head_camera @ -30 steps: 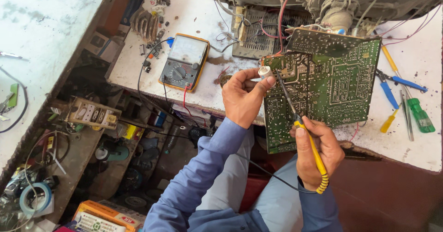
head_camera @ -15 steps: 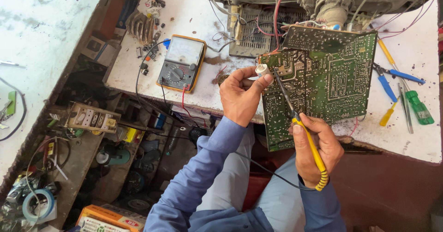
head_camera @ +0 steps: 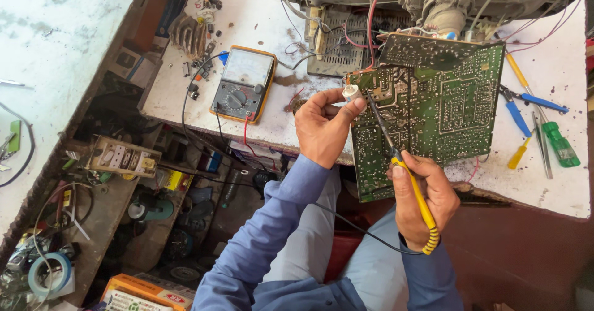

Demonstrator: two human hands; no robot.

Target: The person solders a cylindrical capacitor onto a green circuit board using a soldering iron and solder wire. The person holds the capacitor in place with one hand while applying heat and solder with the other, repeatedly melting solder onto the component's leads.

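The left hand [head_camera: 323, 128] pinches a small white spool of solder [head_camera: 351, 92] at the green circuit board [head_camera: 433, 113], which leans on the white workbench [head_camera: 260, 14]. The right hand [head_camera: 424, 203] grips a yellow-handled soldering iron [head_camera: 408, 181], tip on the board. An analog multimeter [head_camera: 243, 83] lies left.

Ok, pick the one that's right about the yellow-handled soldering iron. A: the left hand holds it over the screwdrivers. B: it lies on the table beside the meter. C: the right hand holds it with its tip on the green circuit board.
C: the right hand grips the yellow-handled soldering iron, its tip resting on the green circuit board.
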